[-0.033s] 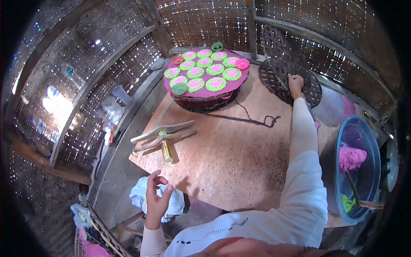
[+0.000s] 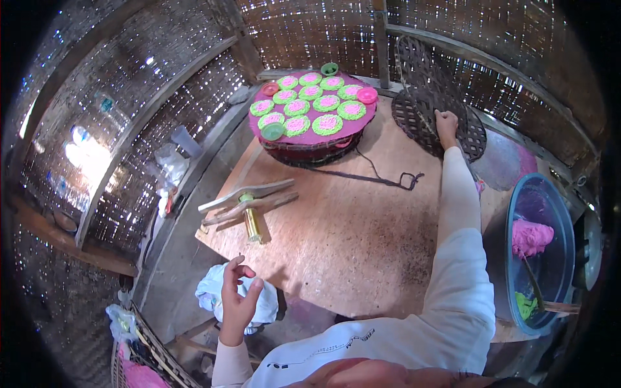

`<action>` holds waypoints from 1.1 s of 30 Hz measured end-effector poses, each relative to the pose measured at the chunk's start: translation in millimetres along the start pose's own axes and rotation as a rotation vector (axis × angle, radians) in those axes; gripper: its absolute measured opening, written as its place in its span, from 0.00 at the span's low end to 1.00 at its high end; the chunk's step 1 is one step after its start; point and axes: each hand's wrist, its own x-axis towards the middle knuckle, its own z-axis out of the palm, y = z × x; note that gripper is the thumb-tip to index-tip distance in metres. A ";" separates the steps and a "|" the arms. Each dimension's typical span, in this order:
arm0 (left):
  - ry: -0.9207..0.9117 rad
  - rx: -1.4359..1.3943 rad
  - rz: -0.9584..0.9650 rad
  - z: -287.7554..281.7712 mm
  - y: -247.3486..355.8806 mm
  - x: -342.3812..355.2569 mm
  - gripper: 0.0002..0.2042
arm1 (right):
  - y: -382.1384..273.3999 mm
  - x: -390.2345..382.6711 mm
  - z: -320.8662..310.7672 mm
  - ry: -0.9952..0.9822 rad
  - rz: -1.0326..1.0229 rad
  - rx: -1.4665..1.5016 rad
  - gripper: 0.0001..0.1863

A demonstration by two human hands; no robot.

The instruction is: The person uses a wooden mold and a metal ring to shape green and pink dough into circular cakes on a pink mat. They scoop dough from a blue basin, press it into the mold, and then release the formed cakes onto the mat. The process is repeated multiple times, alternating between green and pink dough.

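My right hand point(image 2: 446, 127) reaches to the far right of the board, its fingers curled closed on a dark openwork woven tray point(image 2: 436, 97) that stands tilted up near the wall. Beneath it lies a second dark woven tray point(image 2: 474, 143). My left hand point(image 2: 238, 305) hangs near the board's front-left edge, holding nothing, fingers apart and partly bent. Behind it is a bundled white cloth point(image 2: 268, 304). On the board beyond rests a brass-coloured tube press point(image 2: 253, 226) with two wooden handle bars.
A round basket point(image 2: 304, 155) topped with a purple sheet point(image 2: 259, 116) carries several green-and-pink noodle-like discs and small coloured dishes. Dark cord point(image 2: 362, 178) trails over the wooden board point(image 2: 349, 252). At right, a blue tub point(image 2: 508, 258) holds pink dough point(image 2: 532, 238), green dough point(image 2: 525, 306) and a stick.
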 end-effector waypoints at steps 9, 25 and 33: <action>0.000 -0.167 0.130 -0.4 19.0 -62.7 0.24 | -93.3 -25.0 -89.5 -0.209 -0.069 0.862 0.11; 0.348 -0.488 0.121 2.3 61.4 -202.0 0.14 | -165.0 -382.9 -311.4 -0.800 -0.679 0.420 0.13; 0.423 -0.270 -0.071 -16.0 41.9 -246.6 0.15 | -107.4 -378.7 -290.7 -0.809 -0.651 0.238 0.14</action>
